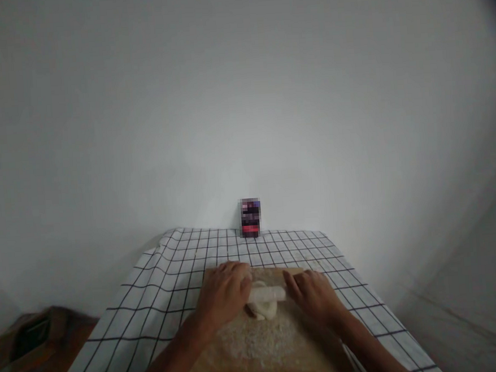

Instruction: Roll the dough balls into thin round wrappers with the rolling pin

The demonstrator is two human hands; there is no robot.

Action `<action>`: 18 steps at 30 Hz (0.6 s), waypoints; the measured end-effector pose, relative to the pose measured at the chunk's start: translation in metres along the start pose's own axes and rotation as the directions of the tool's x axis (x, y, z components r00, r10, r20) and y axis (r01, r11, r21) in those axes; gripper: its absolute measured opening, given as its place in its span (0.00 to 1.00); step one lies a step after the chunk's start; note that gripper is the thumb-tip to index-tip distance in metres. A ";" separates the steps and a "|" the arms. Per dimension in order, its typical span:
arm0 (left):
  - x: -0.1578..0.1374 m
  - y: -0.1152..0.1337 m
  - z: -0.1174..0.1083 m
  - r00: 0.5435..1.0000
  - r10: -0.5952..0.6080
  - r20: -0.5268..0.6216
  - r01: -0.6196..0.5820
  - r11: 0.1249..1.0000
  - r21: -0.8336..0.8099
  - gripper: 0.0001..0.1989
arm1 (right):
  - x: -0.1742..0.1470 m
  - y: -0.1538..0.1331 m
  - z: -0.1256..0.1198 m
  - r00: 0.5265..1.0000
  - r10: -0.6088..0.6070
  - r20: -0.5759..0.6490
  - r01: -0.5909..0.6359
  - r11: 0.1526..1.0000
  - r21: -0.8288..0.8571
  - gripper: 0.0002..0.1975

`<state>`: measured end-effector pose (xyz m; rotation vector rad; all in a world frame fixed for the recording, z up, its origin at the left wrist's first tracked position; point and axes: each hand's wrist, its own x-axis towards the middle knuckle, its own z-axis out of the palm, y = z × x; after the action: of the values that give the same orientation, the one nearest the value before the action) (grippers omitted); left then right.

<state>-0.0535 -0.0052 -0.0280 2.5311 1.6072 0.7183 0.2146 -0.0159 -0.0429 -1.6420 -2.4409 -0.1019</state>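
Observation:
A pale rolling pin (267, 294) lies crosswise over a flat piece of dough (265, 311). My left hand (227, 289) is closed around the pin's left end, its fingers curled over the top. On the right end, my right hand (312, 291) grips the pin with the fingers bent forward. Beneath them is a wooden board (260, 361) dusted with flour, heaviest in front of the dough. Both hands hide the ends of the pin, and the pin covers part of the dough.
The table has a white cloth with a dark grid (142, 312). At its far edge a small dark, blurred-out upright object (250, 218) stands against the white wall (242, 107). A brown box (33, 337) sits low at the left, beside the table.

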 end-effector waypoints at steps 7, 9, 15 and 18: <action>0.003 -0.009 0.003 0.994 0.013 0.109 -0.018 0.998 0.052 0.22 | 0.021 -0.005 -0.028 0.986 0.017 0.164 0.000 0.995 -0.101 0.22; 0.004 -0.010 0.003 0.993 0.001 0.119 -0.008 0.998 0.061 0.20 | 0.029 -0.006 -0.037 0.964 -0.065 0.257 0.090 0.992 -0.086 0.14; -0.016 -0.010 0.013 0.999 0.039 -0.011 -0.038 0.996 0.087 0.21 | 0.001 -0.024 -0.021 0.983 0.178 -0.043 -0.181 0.981 -0.073 0.30; -0.005 -0.008 0.007 1.000 -0.002 0.030 -0.002 0.992 0.125 0.22 | 0.004 -0.020 -0.021 0.982 0.181 0.052 -0.176 0.981 -0.085 0.24</action>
<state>-0.0590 -0.0044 -0.0380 2.6135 1.6937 0.5939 0.1970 -0.0237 -0.0201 -1.9166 -2.3467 -0.1279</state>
